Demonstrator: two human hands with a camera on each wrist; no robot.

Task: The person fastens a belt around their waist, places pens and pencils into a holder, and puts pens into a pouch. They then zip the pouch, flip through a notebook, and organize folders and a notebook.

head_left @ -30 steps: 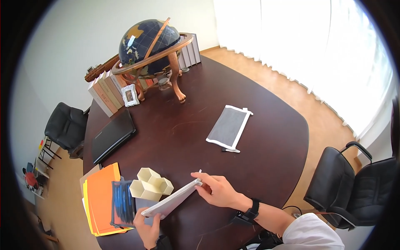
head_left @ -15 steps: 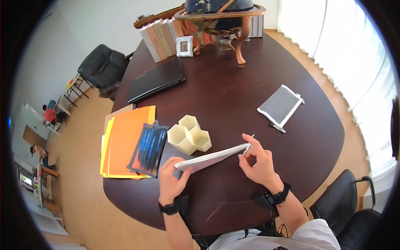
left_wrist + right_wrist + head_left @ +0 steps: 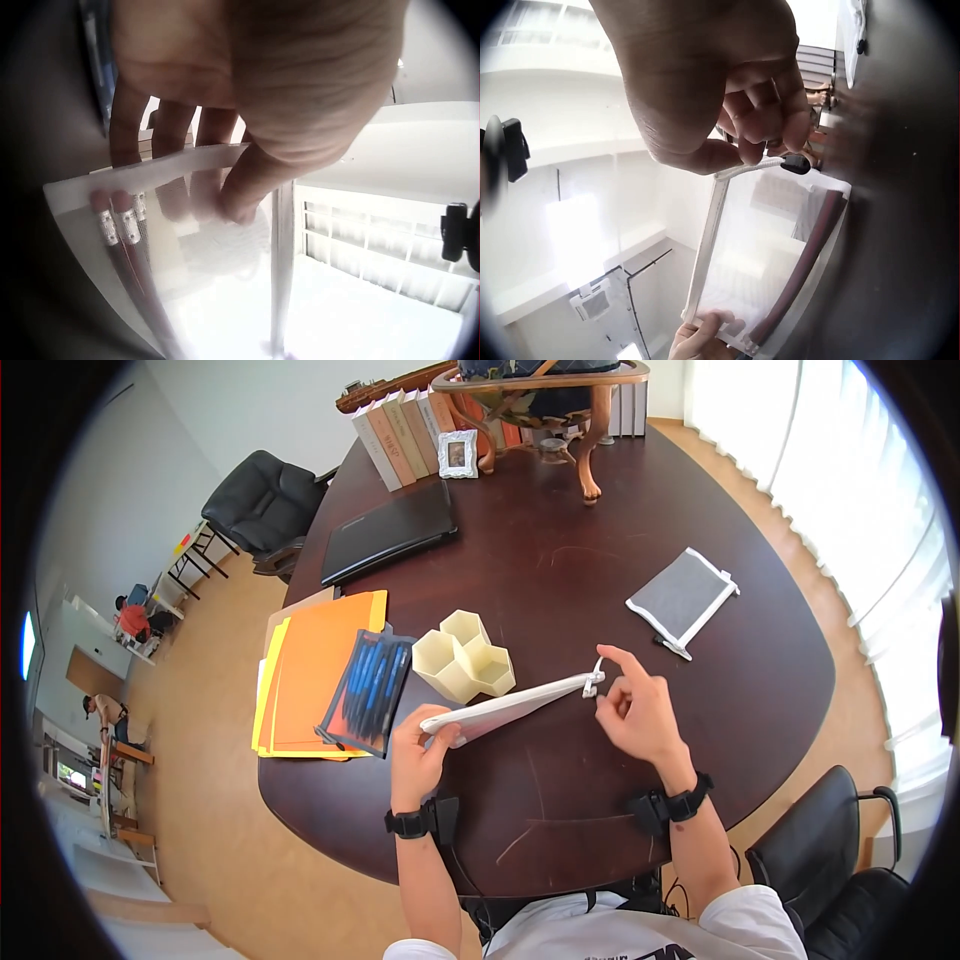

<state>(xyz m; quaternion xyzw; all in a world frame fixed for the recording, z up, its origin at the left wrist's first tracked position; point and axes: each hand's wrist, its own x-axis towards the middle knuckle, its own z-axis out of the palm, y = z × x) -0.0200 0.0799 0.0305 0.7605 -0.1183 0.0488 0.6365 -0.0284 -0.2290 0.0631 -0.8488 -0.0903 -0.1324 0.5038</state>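
Observation:
A white-edged, see-through zip pouch [image 3: 510, 708] is held aslant above the desk, with several pencils [image 3: 124, 225] inside it, their pink erasers showing in the left wrist view. My left hand [image 3: 420, 755] grips its near-left end, thumb on one face and fingers behind. By the opposite end is my right hand [image 3: 640, 715], index finger extended at the zip's white cord and the other fingers loosely curled. The cord's black pull [image 3: 796, 164] hangs close beneath these fingers, with no clear pinch on it.
Past the pouch stands a cream hexagonal pen holder [image 3: 462, 657]. A dark pouch of blue pens [image 3: 370, 690] lies by orange folders [image 3: 325, 670]. Farther back are a black laptop [image 3: 390, 532], books [image 3: 400, 435] and a globe stand [image 3: 592, 455]. Another mesh pouch [image 3: 683, 600] lies at right.
The head view has swung left and down. My right thumb and index finger, close together at the pouch's zip end earlier, are now spread apart there. My left hand keeps its grip.

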